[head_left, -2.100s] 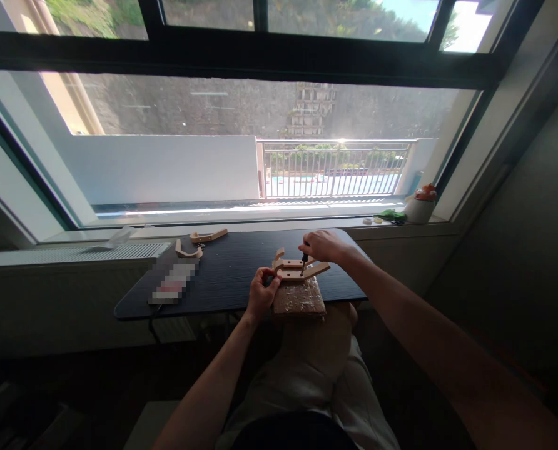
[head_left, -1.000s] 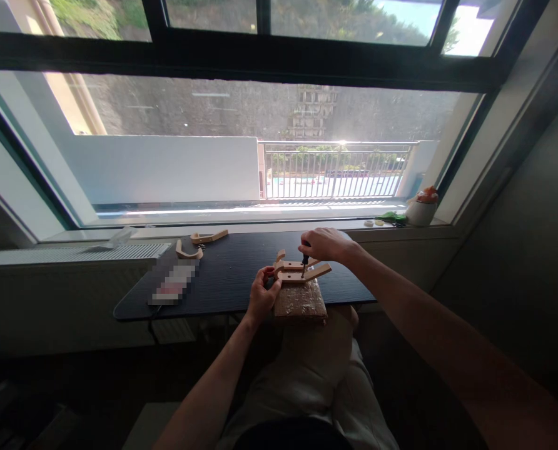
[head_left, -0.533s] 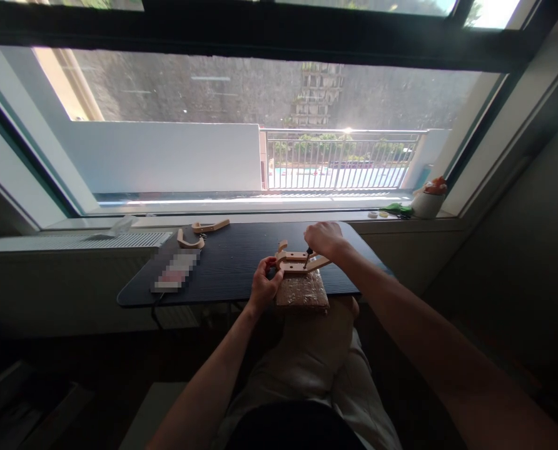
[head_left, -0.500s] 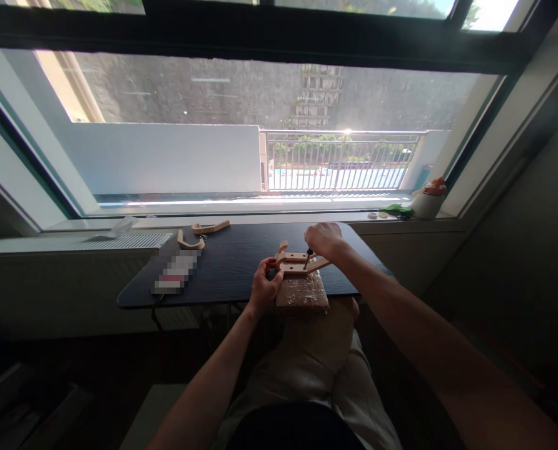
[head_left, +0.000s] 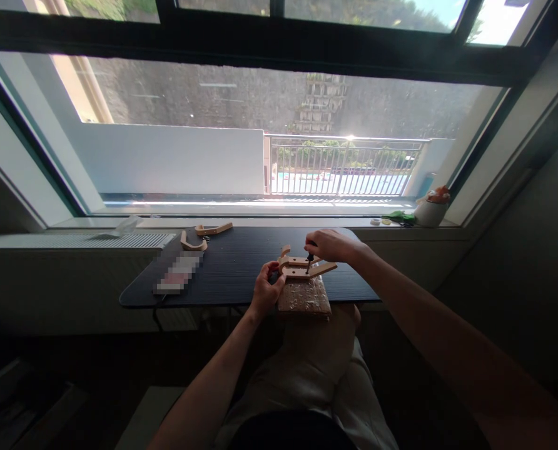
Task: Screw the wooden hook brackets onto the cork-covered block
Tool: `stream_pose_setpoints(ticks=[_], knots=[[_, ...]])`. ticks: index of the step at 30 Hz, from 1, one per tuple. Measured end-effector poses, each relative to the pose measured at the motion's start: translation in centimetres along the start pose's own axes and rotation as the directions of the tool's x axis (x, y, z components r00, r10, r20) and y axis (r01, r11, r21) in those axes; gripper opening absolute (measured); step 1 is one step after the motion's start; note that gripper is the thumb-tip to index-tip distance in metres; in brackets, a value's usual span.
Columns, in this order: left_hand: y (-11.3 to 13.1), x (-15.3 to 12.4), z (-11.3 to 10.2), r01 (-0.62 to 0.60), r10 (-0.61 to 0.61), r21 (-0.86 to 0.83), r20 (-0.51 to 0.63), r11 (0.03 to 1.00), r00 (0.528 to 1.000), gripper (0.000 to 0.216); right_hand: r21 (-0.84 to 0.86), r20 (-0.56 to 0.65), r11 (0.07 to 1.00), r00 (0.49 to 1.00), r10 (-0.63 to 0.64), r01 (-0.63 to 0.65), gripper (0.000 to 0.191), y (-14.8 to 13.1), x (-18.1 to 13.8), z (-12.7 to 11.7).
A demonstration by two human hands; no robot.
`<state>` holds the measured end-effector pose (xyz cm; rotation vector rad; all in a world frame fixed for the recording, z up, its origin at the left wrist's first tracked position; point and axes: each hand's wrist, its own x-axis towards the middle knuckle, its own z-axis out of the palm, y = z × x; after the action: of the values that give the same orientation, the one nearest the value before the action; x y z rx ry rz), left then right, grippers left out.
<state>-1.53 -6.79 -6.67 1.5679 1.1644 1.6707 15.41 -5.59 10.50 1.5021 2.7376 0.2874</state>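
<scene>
A light wooden piece with curved arms rests on a brown block at the near edge of the dark table. My left hand is closed on the piece's left end. My right hand is closed round a small dark-handled screwdriver, whose tip stands on the top of the wooden piece.
Two more curved wooden parts lie at the table's far left. A blurred flat item lies near the left edge. On the windowsill stand a white pot and green clutter. My knees are under the table.
Both hands stay on the wooden piece and screwdriver; the screwdriver's tilt shifts slightly. The view has moved a little up and down with my head.
</scene>
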Motion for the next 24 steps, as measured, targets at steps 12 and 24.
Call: stream_pose_setpoints(ticks=[12, 24], knots=[[0.5, 0.0, 0.0, -0.007, 0.007, -0.018, 0.022, 1.0, 1.0, 0.031, 0.046, -0.113, 0.982, 0.976, 0.188, -0.184, 0.034, -0.9, 0.1, 2.1], [0.3, 0.2, 0.2, 0.13, -0.131, 0.014, 0.045, 0.991, 0.99, 0.038, 0.228, -0.181, 0.967, 0.97, 0.16, -0.117, 0.02, 1.5, 0.2, 3.7]])
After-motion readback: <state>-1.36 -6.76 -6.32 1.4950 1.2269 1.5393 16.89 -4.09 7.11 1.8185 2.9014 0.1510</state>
